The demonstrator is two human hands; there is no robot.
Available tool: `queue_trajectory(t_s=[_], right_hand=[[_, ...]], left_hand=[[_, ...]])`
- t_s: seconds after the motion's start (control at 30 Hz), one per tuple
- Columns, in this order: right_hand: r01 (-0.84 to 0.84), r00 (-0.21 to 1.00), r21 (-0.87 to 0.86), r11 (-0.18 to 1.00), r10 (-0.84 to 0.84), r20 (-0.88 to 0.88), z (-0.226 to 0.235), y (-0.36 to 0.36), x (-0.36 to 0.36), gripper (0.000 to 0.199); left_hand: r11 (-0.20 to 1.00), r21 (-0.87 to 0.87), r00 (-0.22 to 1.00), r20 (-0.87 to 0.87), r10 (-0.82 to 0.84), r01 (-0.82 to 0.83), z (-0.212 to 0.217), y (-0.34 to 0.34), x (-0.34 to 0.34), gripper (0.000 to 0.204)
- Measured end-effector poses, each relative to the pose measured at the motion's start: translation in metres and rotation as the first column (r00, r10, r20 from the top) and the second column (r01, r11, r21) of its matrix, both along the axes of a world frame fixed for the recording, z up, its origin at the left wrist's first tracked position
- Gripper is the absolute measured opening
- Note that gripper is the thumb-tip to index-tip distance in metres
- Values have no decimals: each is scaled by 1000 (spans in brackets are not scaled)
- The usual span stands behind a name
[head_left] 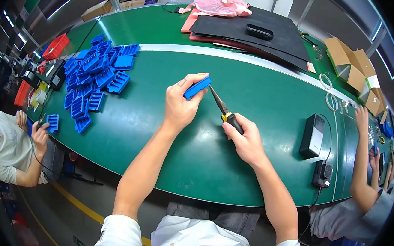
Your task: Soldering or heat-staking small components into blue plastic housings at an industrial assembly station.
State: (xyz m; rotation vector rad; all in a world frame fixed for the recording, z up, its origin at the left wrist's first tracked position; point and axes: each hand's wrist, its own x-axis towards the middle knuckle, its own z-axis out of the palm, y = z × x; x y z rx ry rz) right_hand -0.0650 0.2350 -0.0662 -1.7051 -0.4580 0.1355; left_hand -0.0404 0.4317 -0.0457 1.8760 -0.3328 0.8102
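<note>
Over the middle of the green table, my left hand (181, 101) grips a blue plastic part (197, 88) by its sides, tilted up to the right. My right hand (246, 138) is closed round the black and yellow handles of needle-nose pliers (218, 99). The tips of the pliers meet the right end of the blue part; whether they pinch anything there is too small to tell. A large heap of blue slotted plastic parts (90, 70) lies to the left of my hands.
A power bank (313, 136) and a small black device (322, 173) with a cable lie at right. Black sheets (255, 32) and a pink bag (220, 5) occupy the back. Open cardboard boxes (350, 61) stand far right. People sit at work on both sides.
</note>
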Motion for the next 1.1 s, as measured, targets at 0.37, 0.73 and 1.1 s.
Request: queue_trajectory(t_s=[0.37,0.73,1.1], right_hand=[[-46,980,88,995,62,-190,-1,-2,1,20],[-139,985,-85,987,128,-118,3,-2,-1,20],[-68,994,24,997,70,-88,-6,0,-1,24]], left_hand=[[998,14,994,-95,55,-54,-2,9,2,30],[998,-18,995,-70,-69,68,-6,4,4,35],[996,-13,995,-48,-84,84,-8,3,6,38]])
